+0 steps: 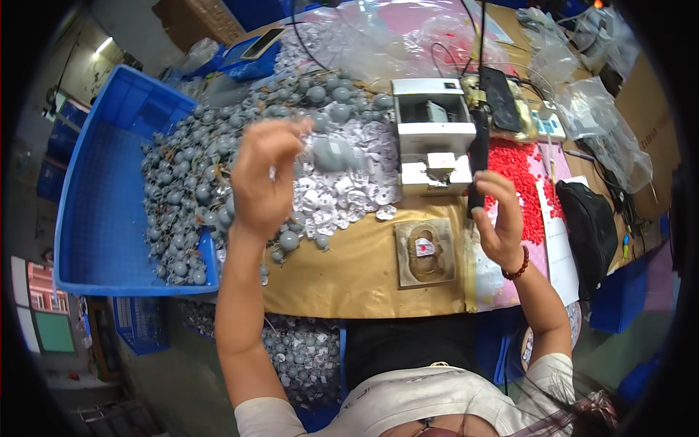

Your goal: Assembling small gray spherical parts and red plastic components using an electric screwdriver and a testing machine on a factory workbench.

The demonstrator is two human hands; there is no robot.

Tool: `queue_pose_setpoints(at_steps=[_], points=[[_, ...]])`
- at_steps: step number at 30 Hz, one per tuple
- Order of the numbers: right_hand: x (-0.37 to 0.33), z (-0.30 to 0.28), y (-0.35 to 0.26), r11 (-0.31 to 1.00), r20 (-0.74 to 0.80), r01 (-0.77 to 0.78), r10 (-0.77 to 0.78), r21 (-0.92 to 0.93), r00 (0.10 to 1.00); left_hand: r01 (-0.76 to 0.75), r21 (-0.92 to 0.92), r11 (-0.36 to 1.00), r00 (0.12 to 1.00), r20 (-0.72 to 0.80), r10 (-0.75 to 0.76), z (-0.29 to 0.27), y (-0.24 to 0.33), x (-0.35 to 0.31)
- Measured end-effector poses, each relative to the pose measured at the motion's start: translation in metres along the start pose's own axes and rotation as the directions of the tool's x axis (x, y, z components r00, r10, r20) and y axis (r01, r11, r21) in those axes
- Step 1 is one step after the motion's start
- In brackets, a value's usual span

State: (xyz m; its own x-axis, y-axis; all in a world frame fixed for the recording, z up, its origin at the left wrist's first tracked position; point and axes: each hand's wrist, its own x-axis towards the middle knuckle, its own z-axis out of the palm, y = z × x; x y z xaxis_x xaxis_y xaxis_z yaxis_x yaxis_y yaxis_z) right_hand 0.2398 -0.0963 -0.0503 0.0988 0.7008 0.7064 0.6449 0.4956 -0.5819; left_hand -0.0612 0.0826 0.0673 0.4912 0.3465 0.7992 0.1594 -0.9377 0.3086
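Note:
My left hand [266,175] is raised over the pile's near side, its fingers loosely bent and a gap showing beside the thumb; motion blurs the fingertips, and I see nothing in them. Just right of it, a smeared grey rounded thing [335,154] appears apart from the fingers, above white plastic pieces [349,197]. My right hand [502,218] has its fingers spread, close to the black upright handle [478,149] of a white bench machine [435,135]; whether they touch I cannot tell. A metal fixture plate [408,269] with a shaped hollow lies in front, a small white-and-red piece [424,247] inside.
Grey ball-shaped parts with wires [189,182] heap up at left, spilling from a blue crate [80,240]. Small red pieces [520,189] lie right of the machine, then a black pouch [588,226]. Plastic bags [597,116] and a phone [262,44] lie farther back.

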Motion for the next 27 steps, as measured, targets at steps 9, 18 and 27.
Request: queue_pose_setpoints(at_steps=[9,18,27], points=[[0.036,0.007,-0.049,0.739,0.574,-0.427,0.066,0.521,0.816,0.537,-0.801,0.266,0.840,0.478,-0.257,0.090,0.084,-0.083],[-0.034,0.023,-0.024,0.582,0.609,-0.705,0.403,0.405,0.683,0.334,-0.492,-0.804,0.457,0.830,-0.319,0.127,0.116,-0.155],[-0.052,0.035,-0.003,0.970,0.563,-0.237,0.225,-0.051,0.796,0.788,-0.369,0.494,0.616,0.454,-0.643,0.124,0.126,-0.180]])
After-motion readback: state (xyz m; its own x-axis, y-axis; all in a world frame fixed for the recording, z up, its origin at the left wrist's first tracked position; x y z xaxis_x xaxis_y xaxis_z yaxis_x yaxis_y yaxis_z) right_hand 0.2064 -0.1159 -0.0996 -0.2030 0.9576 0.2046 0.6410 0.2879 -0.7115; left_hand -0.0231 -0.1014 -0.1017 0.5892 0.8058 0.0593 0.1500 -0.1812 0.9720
